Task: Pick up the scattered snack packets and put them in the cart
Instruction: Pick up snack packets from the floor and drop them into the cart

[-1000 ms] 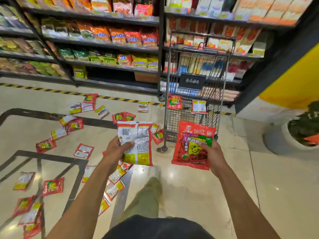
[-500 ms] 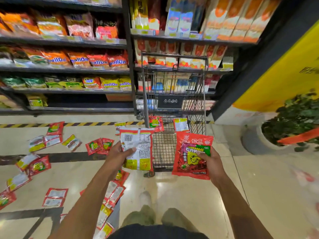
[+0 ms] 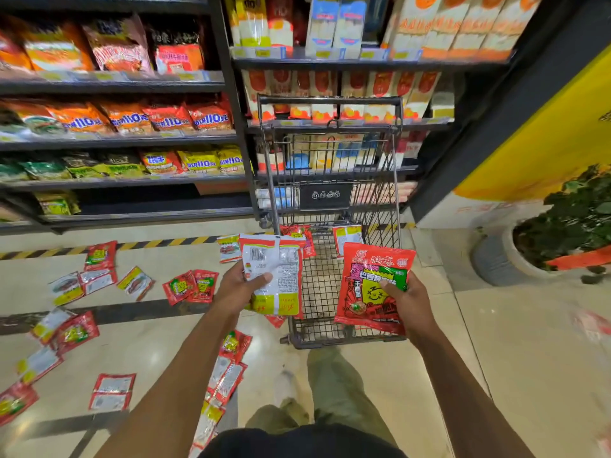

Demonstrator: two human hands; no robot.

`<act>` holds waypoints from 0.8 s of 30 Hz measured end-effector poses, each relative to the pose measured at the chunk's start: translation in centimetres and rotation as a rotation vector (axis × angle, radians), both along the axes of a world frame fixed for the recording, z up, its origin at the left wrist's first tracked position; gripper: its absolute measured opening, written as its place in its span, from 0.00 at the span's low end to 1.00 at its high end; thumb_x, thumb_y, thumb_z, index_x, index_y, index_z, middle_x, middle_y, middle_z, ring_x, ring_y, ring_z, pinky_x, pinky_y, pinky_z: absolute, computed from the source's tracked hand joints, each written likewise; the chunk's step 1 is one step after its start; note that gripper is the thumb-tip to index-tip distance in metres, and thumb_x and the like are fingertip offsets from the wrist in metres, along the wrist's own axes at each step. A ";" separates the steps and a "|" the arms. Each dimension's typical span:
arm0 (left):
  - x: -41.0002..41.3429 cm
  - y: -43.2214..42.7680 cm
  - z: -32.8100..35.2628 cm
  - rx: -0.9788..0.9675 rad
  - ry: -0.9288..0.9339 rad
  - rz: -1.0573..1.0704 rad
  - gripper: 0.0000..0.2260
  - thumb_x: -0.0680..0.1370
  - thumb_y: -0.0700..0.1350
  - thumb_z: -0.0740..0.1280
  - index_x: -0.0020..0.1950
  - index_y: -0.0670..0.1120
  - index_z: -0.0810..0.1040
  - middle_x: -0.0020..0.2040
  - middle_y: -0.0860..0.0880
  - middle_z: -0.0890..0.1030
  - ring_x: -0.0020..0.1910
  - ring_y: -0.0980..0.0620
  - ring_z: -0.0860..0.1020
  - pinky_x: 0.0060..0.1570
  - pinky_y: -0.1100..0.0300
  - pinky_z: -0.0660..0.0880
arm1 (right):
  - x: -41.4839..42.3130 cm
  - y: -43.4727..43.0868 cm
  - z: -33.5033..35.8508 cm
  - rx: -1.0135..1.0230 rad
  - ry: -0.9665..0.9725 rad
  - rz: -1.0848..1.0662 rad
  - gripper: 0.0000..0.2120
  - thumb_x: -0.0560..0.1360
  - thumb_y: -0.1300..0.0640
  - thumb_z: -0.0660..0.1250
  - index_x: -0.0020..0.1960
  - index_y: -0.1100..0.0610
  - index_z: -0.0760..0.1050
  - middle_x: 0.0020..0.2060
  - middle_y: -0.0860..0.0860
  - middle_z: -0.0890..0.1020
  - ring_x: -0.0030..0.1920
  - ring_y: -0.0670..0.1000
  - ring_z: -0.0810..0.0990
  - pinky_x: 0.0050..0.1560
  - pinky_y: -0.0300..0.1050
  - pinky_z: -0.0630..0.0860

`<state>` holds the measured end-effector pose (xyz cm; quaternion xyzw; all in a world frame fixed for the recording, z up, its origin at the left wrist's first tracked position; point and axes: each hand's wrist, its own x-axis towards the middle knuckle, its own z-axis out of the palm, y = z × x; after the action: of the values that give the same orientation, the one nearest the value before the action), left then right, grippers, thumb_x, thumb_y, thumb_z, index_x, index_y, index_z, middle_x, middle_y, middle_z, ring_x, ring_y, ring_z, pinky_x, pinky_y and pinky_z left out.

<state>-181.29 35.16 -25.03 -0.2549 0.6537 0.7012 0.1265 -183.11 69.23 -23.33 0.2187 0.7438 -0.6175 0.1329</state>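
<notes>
Both hands are loaded. The left hand (image 3: 239, 287) grips a white-backed packet (image 3: 276, 276), thumb across its printed back, fingers curled behind. The right hand (image 3: 408, 304) grips a red packet (image 3: 370, 285) by its right edge, thumb on the front. Both are held up in front of the person, w/ the cart (image 3: 330, 128) directly beyond the hands. In this view the red packet overlaps the basket's near right corner and the white-backed one its near left side. Two packets (image 3: 347, 236) already lie in the basket, at the end far from the hands.

Step in hand, by the look of it: drop-off. To do it well the person should prob. carry both hands fwd until they're clearly past the near rim and over the mesh, not just close to it. Then lower into the basket and let go w/ the packets roughly flat. These look like light, slick pouches, so a toss from short of the rim could glance off the wire and land back on the floor (image 3: 496, 358).

Plenty left to do: packets on the floor (image 3: 190, 285) lie scattered left of and below the left hand. Some sit right beside the person's feet & would likely slide underfoot, so watch the step.
</notes>
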 end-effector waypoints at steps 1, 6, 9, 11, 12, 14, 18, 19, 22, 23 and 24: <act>-0.8 0.3 -0.1 -0.009 -0.005 -0.003 0.18 0.79 0.40 0.74 0.67 0.51 0.79 0.57 0.52 0.87 0.55 0.48 0.86 0.54 0.46 0.84 | -0.9 0.1 -0.3 -0.002 -0.008 -0.005 0.11 0.80 0.57 0.71 0.61 0.50 0.79 0.53 0.51 0.88 0.51 0.57 0.88 0.55 0.66 0.83; -5.7 1.6 -1.1 -0.086 -0.033 0.003 0.16 0.79 0.42 0.75 0.65 0.52 0.81 0.56 0.52 0.88 0.53 0.47 0.87 0.53 0.44 0.84 | -5.6 1.2 -1.9 -0.001 -0.035 -0.026 0.09 0.80 0.57 0.72 0.60 0.52 0.79 0.50 0.52 0.88 0.48 0.55 0.89 0.54 0.64 0.84; -9.1 2.6 -2.0 -0.083 -0.066 0.034 0.14 0.79 0.41 0.74 0.64 0.49 0.82 0.54 0.50 0.88 0.52 0.47 0.87 0.46 0.51 0.85 | -9.1 2.2 -3.2 -0.001 -0.062 -0.016 0.11 0.79 0.57 0.73 0.60 0.52 0.80 0.51 0.51 0.88 0.50 0.56 0.88 0.56 0.64 0.83; -11.4 3.6 -2.6 -0.073 -0.101 0.044 0.15 0.78 0.39 0.74 0.64 0.48 0.82 0.53 0.49 0.88 0.48 0.51 0.87 0.38 0.59 0.84 | -11.6 2.9 -4.3 -0.003 -0.088 -0.018 0.11 0.78 0.57 0.74 0.59 0.51 0.80 0.52 0.52 0.88 0.52 0.57 0.88 0.57 0.65 0.83; -12.6 4.1 -3.0 -0.075 -0.120 0.046 0.15 0.78 0.38 0.74 0.65 0.47 0.81 0.53 0.47 0.88 0.46 0.53 0.87 0.36 0.61 0.82 | -12.9 3.2 -5.1 -0.008 -0.107 -0.022 0.11 0.78 0.57 0.75 0.59 0.50 0.80 0.52 0.52 0.88 0.52 0.57 0.88 0.57 0.66 0.83; -15.1 4.8 -4.2 -0.084 -0.155 0.049 0.16 0.78 0.37 0.74 0.66 0.43 0.81 0.54 0.43 0.87 0.42 0.55 0.87 0.35 0.62 0.81 | -15.4 3.7 -6.6 -0.019 -0.136 -0.012 0.12 0.78 0.57 0.75 0.60 0.50 0.80 0.53 0.52 0.88 0.52 0.57 0.88 0.56 0.66 0.83; -20.1 6.0 -7.2 -0.121 -0.249 0.063 0.16 0.76 0.34 0.75 0.64 0.40 0.81 0.51 0.42 0.86 0.42 0.51 0.86 0.34 0.58 0.83 | -20.2 3.9 -9.7 0.003 -0.184 0.015 0.10 0.79 0.59 0.73 0.57 0.47 0.80 0.53 0.51 0.88 0.52 0.56 0.88 0.56 0.63 0.84; -21.3 6.3 -7.9 -0.127 -0.270 0.076 0.16 0.76 0.32 0.75 0.63 0.38 0.80 0.50 0.41 0.85 0.41 0.52 0.85 0.34 0.57 0.83 | -21.4 3.9 -10.5 0.010 -0.213 0.014 0.10 0.79 0.60 0.73 0.56 0.47 0.80 0.52 0.51 0.88 0.52 0.55 0.88 0.56 0.62 0.84; -24.6 7.0 -10.3 -0.150 -0.320 0.106 0.15 0.77 0.32 0.74 0.63 0.38 0.80 0.50 0.42 0.85 0.45 0.48 0.86 0.38 0.55 0.84 | -24.6 3.8 -13.6 0.044 -0.263 0.043 0.10 0.79 0.56 0.74 0.58 0.46 0.79 0.53 0.49 0.88 0.52 0.54 0.88 0.56 0.63 0.83; -25.5 7.2 -11.2 -0.151 -0.338 0.110 0.16 0.77 0.32 0.74 0.63 0.40 0.80 0.52 0.42 0.85 0.48 0.44 0.85 0.42 0.52 0.84 | -25.6 3.7 -14.5 0.064 -0.277 0.057 0.10 0.78 0.54 0.74 0.58 0.45 0.79 0.53 0.48 0.88 0.51 0.54 0.88 0.56 0.62 0.83; -26.4 7.3 -12.2 -0.148 -0.358 0.113 0.15 0.77 0.33 0.74 0.62 0.41 0.80 0.53 0.42 0.85 0.49 0.42 0.84 0.46 0.49 0.83 | -26.7 3.6 -15.6 0.070 -0.285 0.071 0.10 0.79 0.54 0.74 0.58 0.45 0.78 0.52 0.48 0.87 0.51 0.53 0.87 0.57 0.60 0.83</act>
<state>-207.68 42.49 -37.24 -0.4202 0.6551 0.6009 0.1820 -209.77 72.82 -38.95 0.2823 0.7457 -0.5487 0.2514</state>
